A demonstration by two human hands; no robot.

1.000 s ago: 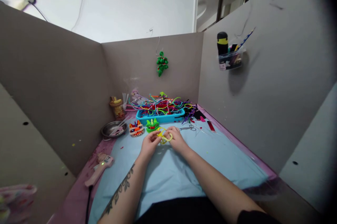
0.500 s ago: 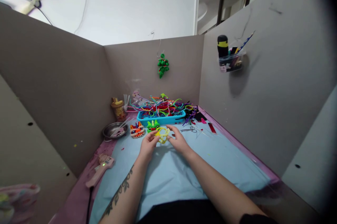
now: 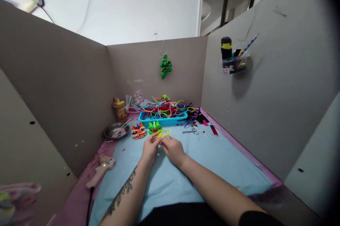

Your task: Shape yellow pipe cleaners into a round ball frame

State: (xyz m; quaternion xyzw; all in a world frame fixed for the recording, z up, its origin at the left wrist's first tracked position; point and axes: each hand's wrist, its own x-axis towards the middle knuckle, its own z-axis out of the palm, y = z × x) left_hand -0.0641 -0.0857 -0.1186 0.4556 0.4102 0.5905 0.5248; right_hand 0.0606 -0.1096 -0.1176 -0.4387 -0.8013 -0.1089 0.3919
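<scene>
A yellow pipe cleaner, bent into loops, is held between my two hands above the blue cloth. My left hand pinches it at its left side. Fingers of my right hand close on its near side, fingertips meeting those of the left; the exact grip is partly hidden. Just beyond the hands sits a green fuzzy animal head with a red nose. Left of it stands an orange, white and blue fuzzy head.
A blue tray heaped with coloured pipe cleaners stands at the back. Scissors lie to the right, near a red strip. On the left are a metal bowl and a pink glue gun. Grey partitions surround the table.
My right hand has moved left and closed in against my left hand, now covering part of the yellow loops. The left hand has hardly moved.
</scene>
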